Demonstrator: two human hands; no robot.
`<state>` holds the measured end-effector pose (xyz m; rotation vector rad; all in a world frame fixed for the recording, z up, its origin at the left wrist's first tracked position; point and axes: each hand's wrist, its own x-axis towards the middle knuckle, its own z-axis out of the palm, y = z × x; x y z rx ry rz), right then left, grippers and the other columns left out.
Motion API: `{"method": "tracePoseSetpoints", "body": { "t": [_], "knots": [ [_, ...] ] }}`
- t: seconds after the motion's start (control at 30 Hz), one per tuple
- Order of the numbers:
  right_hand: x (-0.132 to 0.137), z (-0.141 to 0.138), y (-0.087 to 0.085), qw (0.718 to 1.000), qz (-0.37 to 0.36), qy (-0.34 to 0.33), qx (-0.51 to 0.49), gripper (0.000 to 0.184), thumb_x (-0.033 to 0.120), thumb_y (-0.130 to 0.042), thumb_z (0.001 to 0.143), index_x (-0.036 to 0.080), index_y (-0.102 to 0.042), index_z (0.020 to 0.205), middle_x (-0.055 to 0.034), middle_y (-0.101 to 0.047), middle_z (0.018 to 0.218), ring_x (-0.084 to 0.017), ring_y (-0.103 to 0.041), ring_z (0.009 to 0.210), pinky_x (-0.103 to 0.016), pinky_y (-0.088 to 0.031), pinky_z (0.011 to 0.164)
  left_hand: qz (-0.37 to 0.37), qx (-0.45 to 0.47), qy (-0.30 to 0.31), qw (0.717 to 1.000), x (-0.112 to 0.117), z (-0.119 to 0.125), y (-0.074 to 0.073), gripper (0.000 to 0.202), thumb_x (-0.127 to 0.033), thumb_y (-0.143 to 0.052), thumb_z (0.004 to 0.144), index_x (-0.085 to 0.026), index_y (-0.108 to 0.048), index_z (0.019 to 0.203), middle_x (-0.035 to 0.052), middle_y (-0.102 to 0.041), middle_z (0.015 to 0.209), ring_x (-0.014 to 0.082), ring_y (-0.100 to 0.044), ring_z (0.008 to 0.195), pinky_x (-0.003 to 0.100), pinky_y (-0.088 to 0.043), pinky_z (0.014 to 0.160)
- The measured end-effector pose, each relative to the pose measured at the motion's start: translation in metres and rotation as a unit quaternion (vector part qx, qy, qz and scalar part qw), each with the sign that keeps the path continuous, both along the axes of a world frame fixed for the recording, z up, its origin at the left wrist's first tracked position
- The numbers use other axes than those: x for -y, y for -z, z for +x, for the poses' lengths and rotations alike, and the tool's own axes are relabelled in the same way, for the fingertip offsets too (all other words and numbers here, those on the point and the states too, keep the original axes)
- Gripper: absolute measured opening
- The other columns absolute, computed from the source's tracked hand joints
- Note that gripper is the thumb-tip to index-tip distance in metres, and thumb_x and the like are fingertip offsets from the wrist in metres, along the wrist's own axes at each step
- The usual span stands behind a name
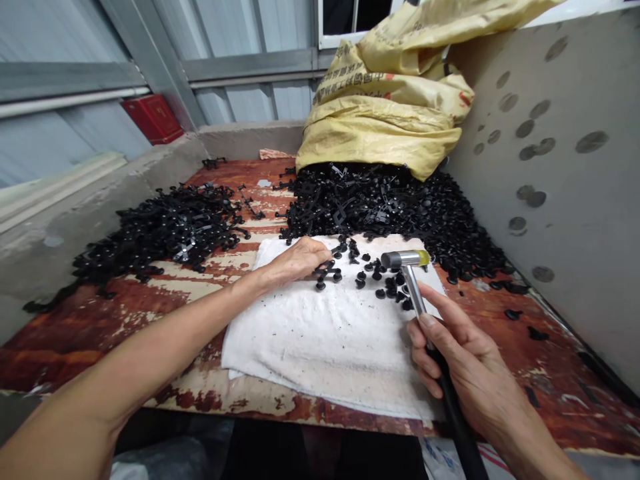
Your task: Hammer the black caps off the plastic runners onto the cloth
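Note:
A small mallet (pixel 407 260) with a metal head, one dark grey face and one yellow face, is in my right hand (pixel 457 350). My fingers wrap its neck and black handle (pixel 453 407), and the head is raised over the right part of the white cloth (pixel 320 347). At the cloth's far side, my left hand (pixel 303 258) is closed with its fingertips on a black jointed plastic part (pixel 327 272); the exact grip is partly hidden. Several loose black round-headed pieces (pixel 390 283) lie on the cloth between both hands.
A yellow woven sack (pixel 380 127) spills a large heap of black parts (pixel 360 207) behind the cloth. Another black heap (pixel 170 230) lies to the left on the worn red-brown tabletop (pixel 115 327). A spotted grey panel (pixel 560 160) borders the right side.

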<state>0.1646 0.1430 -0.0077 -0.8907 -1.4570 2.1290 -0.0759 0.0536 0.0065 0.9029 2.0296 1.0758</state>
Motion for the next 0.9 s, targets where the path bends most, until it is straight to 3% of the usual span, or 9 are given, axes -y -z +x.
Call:
{"method": "tracePoseSetpoints", "body": {
  "t": [0.1,0.2,0.33,0.43,0.5,0.57,0.67,0.8,0.9],
  "knots": [
    [-0.004,-0.001,0.0,0.994,0.094,-0.023,0.048,0.063,0.048,-0.069,0.077,0.028,-0.053,0.134,0.0059,-0.052,0.062,-0.009,-0.038,0.04,-0.019,-0.034,0.03,-0.017,-0.015,0.0,1.0,0.0,-0.001,-0.002,0.03,-0.019,-0.05,0.082,-0.018,-0.046,0.053,-0.0039,-0.04,0.046,0.0056,-0.03,0.037,0.021,-0.016,0.038],
    [-0.016,-0.013,-0.004,0.948,0.308,-0.052,0.061,0.047,0.035,-0.063,0.083,0.025,-0.061,0.129,-0.0013,-0.063,0.071,-0.017,-0.059,0.059,-0.028,-0.051,0.048,-0.039,-0.018,-0.006,0.999,-0.001,-0.001,-0.005,0.03,-0.02,-0.051,0.082,-0.019,-0.044,0.053,-0.0042,-0.039,0.044,0.0063,-0.029,0.034,0.023,-0.015,0.036],
    [-0.037,-0.042,-0.009,0.799,0.6,-0.028,-0.024,0.048,0.019,-0.048,0.088,0.025,-0.056,0.135,-0.0092,-0.07,0.107,-0.026,-0.065,0.1,-0.041,-0.054,0.083,-0.039,-0.022,0.001,0.999,-0.002,-0.001,-0.008,0.033,-0.019,-0.049,0.084,-0.019,-0.041,0.052,-0.005,-0.036,0.044,0.0058,-0.028,0.034,0.023,-0.016,0.037],
    [-0.046,-0.058,-0.008,0.699,0.71,-0.074,0.029,0.056,0.012,-0.041,0.088,0.02,-0.047,0.143,-0.0099,-0.069,0.09,-0.024,-0.067,0.078,-0.038,-0.055,0.072,-0.039,-0.014,0.001,0.999,-0.003,0.0,-0.008,0.032,-0.019,-0.049,0.085,-0.019,-0.042,0.053,-0.0052,-0.037,0.044,0.0058,-0.029,0.035,0.023,-0.016,0.037],
    [-0.047,-0.061,-0.008,0.654,0.741,-0.126,0.083,0.058,0.008,-0.039,0.085,0.017,-0.048,0.142,-0.008,-0.065,0.079,-0.022,-0.063,0.065,-0.036,-0.053,0.062,-0.042,-0.018,-0.001,0.999,-0.003,0.0,-0.009,0.032,-0.017,-0.05,0.084,-0.018,-0.042,0.053,-0.0055,-0.036,0.044,0.0053,-0.028,0.036,0.023,-0.016,0.038],
    [-0.045,-0.062,-0.008,0.647,0.747,-0.125,0.081,0.058,0.008,-0.038,0.086,0.016,-0.047,0.143,-0.008,-0.064,0.079,-0.022,-0.062,0.066,-0.035,-0.052,0.062,-0.045,-0.019,0.0,0.999,-0.002,0.001,-0.01,0.032,-0.016,-0.05,0.084,-0.018,-0.041,0.053,-0.006,-0.035,0.044,0.0048,-0.027,0.036,0.022,-0.016,0.038],
    [-0.041,-0.06,-0.01,0.667,0.742,-0.052,0.049,0.056,0.012,-0.037,0.09,0.016,-0.042,0.146,-0.0088,-0.064,0.084,-0.021,-0.061,0.068,-0.033,-0.051,0.061,-0.045,-0.016,0.009,0.999,-0.002,0.002,-0.013,0.031,-0.016,-0.049,0.085,-0.018,-0.044,0.054,-0.006,-0.036,0.043,0.005,-0.027,0.035,0.023,-0.015,0.038],
    [-0.042,-0.061,-0.012,0.631,0.754,-0.134,0.122,0.058,0.008,-0.038,0.084,0.018,-0.051,0.139,-0.0053,-0.063,0.073,-0.018,-0.054,0.053,-0.03,-0.046,0.052,-0.06,-0.033,-0.005,0.998,-0.002,0.004,-0.014,0.03,-0.015,-0.05,0.083,-0.018,-0.045,0.054,-0.0063,-0.034,0.041,0.0052,-0.026,0.034,0.024,-0.015,0.038],
    [-0.043,-0.063,-0.012,0.658,0.742,-0.089,0.096,0.055,0.013,-0.036,0.089,0.016,-0.045,0.143,-0.0096,-0.068,0.085,-0.019,-0.06,0.063,-0.031,-0.048,0.058,-0.062,-0.042,-0.004,0.997,-0.003,0.005,-0.014,0.033,-0.016,-0.051,0.082,-0.018,-0.041,0.051,-0.0066,-0.032,0.04,0.0051,-0.024,0.034,0.024,-0.014,0.038]
  ]
}}
